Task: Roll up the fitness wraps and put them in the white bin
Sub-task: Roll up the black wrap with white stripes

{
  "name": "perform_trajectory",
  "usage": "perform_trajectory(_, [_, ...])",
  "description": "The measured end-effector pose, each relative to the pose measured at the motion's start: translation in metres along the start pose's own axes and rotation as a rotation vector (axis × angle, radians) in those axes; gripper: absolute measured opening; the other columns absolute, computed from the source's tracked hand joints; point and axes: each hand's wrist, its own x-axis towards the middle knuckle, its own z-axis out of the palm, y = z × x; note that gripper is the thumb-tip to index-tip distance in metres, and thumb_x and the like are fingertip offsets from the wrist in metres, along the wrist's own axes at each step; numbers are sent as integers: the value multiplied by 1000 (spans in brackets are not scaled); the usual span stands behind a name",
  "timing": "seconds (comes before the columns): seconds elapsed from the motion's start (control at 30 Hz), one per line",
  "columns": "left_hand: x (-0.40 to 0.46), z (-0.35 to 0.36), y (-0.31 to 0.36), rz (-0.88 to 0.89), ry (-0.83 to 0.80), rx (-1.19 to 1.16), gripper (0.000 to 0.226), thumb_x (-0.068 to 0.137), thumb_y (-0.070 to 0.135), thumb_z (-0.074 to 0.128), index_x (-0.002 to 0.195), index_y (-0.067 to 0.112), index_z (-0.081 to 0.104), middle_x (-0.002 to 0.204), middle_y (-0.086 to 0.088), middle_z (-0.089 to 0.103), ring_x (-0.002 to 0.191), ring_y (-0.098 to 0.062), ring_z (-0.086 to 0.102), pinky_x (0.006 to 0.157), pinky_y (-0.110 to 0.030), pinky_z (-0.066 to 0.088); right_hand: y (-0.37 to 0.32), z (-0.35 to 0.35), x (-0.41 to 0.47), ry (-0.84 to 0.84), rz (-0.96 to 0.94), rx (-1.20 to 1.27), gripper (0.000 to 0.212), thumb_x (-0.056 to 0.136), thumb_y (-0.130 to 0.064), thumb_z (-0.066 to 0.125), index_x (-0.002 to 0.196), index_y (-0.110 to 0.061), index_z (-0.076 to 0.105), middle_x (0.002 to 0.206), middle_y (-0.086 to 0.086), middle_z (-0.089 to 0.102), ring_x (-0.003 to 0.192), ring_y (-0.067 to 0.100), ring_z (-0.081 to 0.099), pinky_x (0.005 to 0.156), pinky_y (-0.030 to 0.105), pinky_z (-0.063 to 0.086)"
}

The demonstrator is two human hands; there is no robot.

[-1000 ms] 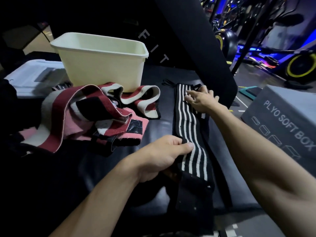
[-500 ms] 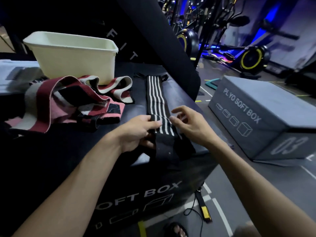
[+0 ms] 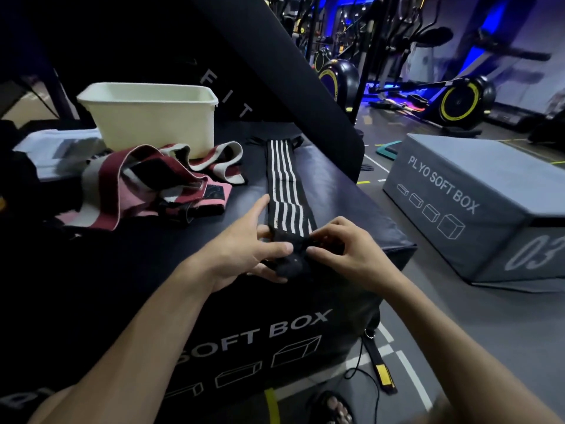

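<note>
A black wrap with white stripes [image 3: 284, 185] lies stretched out lengthwise on the black soft box [image 3: 351, 203]. Its near end is curled into a small black roll between my hands. My left hand [image 3: 250, 240] pinches that roll from the left, thumb on top. My right hand [image 3: 339, 249] grips it from the right with bent fingers. A heap of maroon, pink and white wraps [image 3: 146, 185] lies unrolled to the left. The white bin [image 3: 153, 114] stands behind the heap at the back of the box; its inside is hidden.
A grey plyo soft box [image 3: 477, 203] sits on the floor to the right. A slanted black pad [image 3: 275, 65] rises behind the wrap. Exercise bikes [image 3: 458, 99] stand at the back right. A strap with a yellow tag [image 3: 382, 371] lies on the floor below.
My right hand came back from the wrap's far end to its near end. Both hands have curled the near end into a small roll.
</note>
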Motion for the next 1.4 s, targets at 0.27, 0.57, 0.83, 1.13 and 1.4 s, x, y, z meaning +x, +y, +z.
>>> perform_trajectory(0.27, [0, 13, -12, 96, 170, 56, 18, 88, -7, 73, 99, 7, 73, 98, -15, 65, 80, -17, 67, 62, -29, 62, -2, -18, -19, -137, -173, -53, 36, 75, -43, 88, 101, -30, 66, 116, -13, 60, 108, 8, 63, 92, 28, 51])
perform_trajectory(0.57, [-1, 21, -5, -2, 65, -300, 38, 90, -21, 38, 108, -5, 67, 78, -13, 73, 60, -12, 68, 60, -27, 62, 5, 15, -32, 179, -410, -311, 25, 89, -36, 76, 106, -18, 70, 117, -3, 62, 92, 21, 67, 77, 39, 57])
perform_trajectory(0.83, [-3, 15, 2, 89, 76, -397, 26, 98, 1, 52, 122, -4, 63, 103, -21, 70, 87, -28, 71, 70, -36, 63, 1, 14, -37, 184, -465, -333, 19, 96, -28, 68, 111, -25, 78, 116, -5, 66, 76, 13, 65, 69, 35, 56])
perform_trajectory(1.13, [7, 24, -10, 96, 171, -168, 26, 90, -12, 66, 114, -2, 68, 104, -19, 72, 78, -22, 75, 68, -30, 63, -4, 10, -39, 105, -351, -14, 19, 86, -17, 82, 103, -12, 74, 109, -9, 69, 89, 11, 70, 75, 31, 57])
perform_trajectory(1.4, [19, 24, -24, 85, 277, 141, 27, 89, -4, 73, 113, 10, 73, 108, -16, 74, 80, -25, 75, 71, -34, 64, -11, 8, -43, 56, -289, 61, 15, 85, -18, 85, 92, -18, 72, 98, -10, 63, 80, 15, 67, 70, 20, 53])
